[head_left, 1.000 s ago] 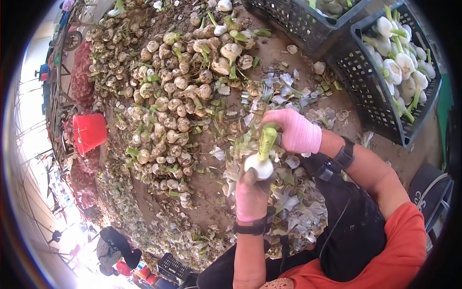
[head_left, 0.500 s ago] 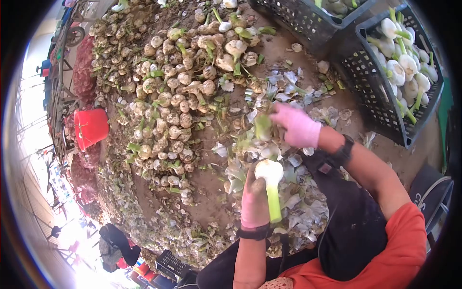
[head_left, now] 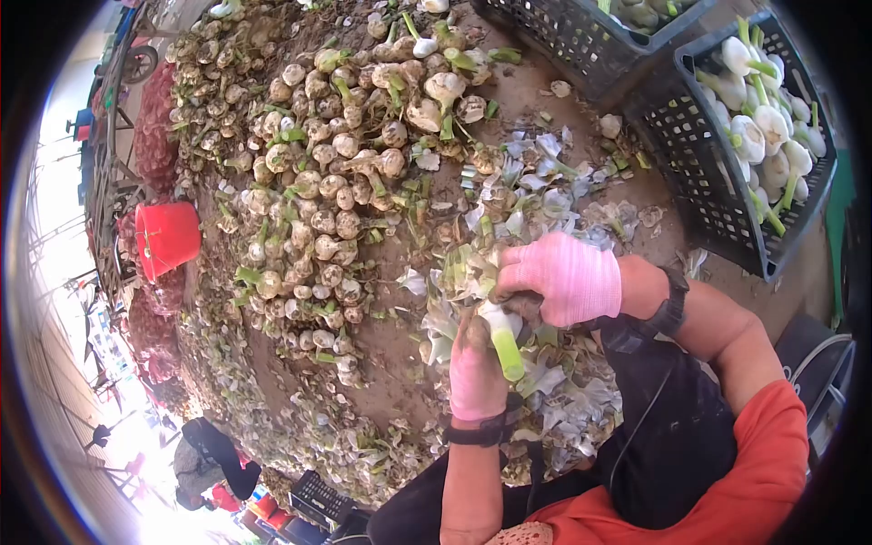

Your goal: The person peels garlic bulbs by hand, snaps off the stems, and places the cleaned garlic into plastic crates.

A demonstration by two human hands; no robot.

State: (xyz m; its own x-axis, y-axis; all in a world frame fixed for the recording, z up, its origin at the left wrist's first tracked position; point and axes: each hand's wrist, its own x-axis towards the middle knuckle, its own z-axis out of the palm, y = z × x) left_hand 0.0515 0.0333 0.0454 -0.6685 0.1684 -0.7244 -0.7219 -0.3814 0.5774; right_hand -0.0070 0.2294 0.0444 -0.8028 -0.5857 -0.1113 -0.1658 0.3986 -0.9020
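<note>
A white garlic bulb with a thick, cut green stem is held in my left hand, which wears a pink glove dirty at the fingers. The stem points down toward my lap. My right hand, in a matching pink glove, is closed with its fingertips at the top of the same bulb, covering much of it. Beneath both hands lie peeled garlic skins and leaf scraps. Unpeeled garlic bulbs with soil on them lie heaped on the ground beyond my left hand.
A black plastic crate of peeled garlic stands at the right, beside another black crate. A red bucket and red mesh sacks are beyond the heap. Another person is at the lower left.
My right hand has come down from the scraps to the bulb in my left hand and closed on it. The bulb's stem has tilted slightly.
</note>
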